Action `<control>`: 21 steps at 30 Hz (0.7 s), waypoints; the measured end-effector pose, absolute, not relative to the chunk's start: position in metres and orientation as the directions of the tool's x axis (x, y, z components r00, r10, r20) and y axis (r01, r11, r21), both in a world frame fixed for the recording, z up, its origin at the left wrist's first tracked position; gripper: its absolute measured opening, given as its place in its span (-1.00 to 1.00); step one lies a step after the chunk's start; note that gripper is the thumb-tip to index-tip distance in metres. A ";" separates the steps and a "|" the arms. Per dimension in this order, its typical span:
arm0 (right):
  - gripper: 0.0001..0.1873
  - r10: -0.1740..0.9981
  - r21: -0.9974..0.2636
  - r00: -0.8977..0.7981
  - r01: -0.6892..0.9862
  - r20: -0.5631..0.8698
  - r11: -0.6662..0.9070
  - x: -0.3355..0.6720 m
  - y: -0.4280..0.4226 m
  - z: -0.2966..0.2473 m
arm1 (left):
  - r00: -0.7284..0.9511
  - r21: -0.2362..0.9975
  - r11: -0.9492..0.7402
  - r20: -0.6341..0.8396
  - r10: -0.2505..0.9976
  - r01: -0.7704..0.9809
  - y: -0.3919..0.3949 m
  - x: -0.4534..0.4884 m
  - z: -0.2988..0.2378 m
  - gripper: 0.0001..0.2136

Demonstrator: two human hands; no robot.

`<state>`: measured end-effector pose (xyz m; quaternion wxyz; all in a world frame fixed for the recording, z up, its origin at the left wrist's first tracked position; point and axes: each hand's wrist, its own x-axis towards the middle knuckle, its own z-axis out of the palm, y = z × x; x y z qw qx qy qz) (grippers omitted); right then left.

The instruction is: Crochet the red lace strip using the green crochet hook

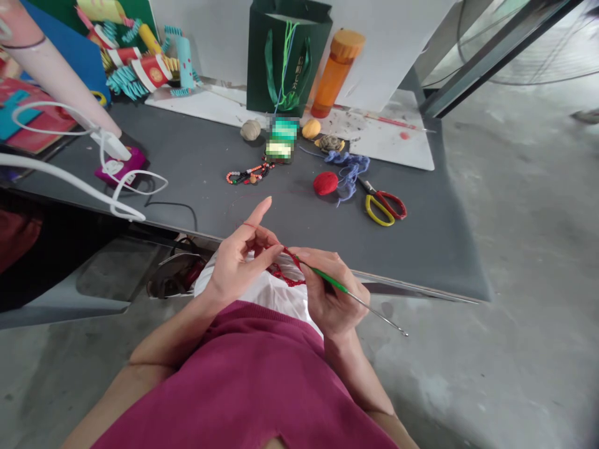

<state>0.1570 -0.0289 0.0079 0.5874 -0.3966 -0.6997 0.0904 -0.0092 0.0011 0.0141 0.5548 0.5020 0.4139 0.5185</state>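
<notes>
Person's hands are close together just off the near edge of a grey surface (196,171). L hand (236,262): index finger extended w/ a red strand (249,225) across it, thumb & other fingertips pinching red crochet work (294,282), which hangs btwn the hands over white cloth (271,299). R hand (334,299): fingers curled, gripping a green-handled hook (330,280). Hook's long axis runs diag.; bare metal end points to lower R of view, green end twd the work.

Shiny metal hook shaft (377,313), rough red yarn (294,282), smooth matt grey tabletop (435,243)
</notes>
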 end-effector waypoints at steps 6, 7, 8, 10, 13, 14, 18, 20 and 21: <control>-0.75 0.687 -0.627 0.002 0.411 0.727 0.662 0.157 -0.026 0.004 | 0.191 0.946 0.097 -0.038 0.981 -0.309 0.002 -0.010 0.017 -0.22; -0.74 0.690 -0.635 0.005 0.399 0.723 0.662 0.157 -0.025 0.002 | 0.196 0.939 0.106 -0.043 0.980 -0.327 0.002 -0.009 0.018 -0.20; -0.72 0.692 -0.642 0.012 0.384 0.722 0.663 0.157 -0.025 0.001 | 0.199 0.932 0.114 -0.046 0.979 -0.343 0.002 -0.009 0.018 -0.17; -0.68 0.692 -0.657 0.035 0.355 0.721 0.665 0.157 -0.026 -0.002 | 0.208 0.921 0.125 -0.049 0.977 -0.370 0.001 -0.008 0.019 -0.11; -0.66 0.690 -0.669 0.073 0.341 0.720 0.661 0.156 -0.028 -0.004 | 0.247 0.898 0.161 -0.061 0.967 -0.410 0.001 -0.009 0.018 -0.04; -0.65 0.687 -0.667 0.080 0.345 0.722 0.660 0.157 -0.028 -0.005 | 0.263 0.889 0.180 -0.070 0.962 -0.421 0.001 -0.010 0.017 -0.02; -0.68 0.689 -0.674 0.112 0.364 0.716 0.643 0.158 -0.030 -0.004 | 0.307 0.861 0.258 -0.126 0.943 -0.439 0.002 -0.012 0.014 0.00; -0.72 0.704 -0.699 0.137 0.351 0.697 0.623 0.158 -0.031 -0.004 | 0.318 0.856 0.277 -0.142 0.937 -0.436 0.003 -0.013 0.014 0.00; -0.74 0.716 -0.715 0.148 0.338 0.683 0.612 0.158 -0.031 -0.004 | 0.320 0.856 0.281 -0.145 0.936 -0.434 0.003 -0.013 0.014 0.00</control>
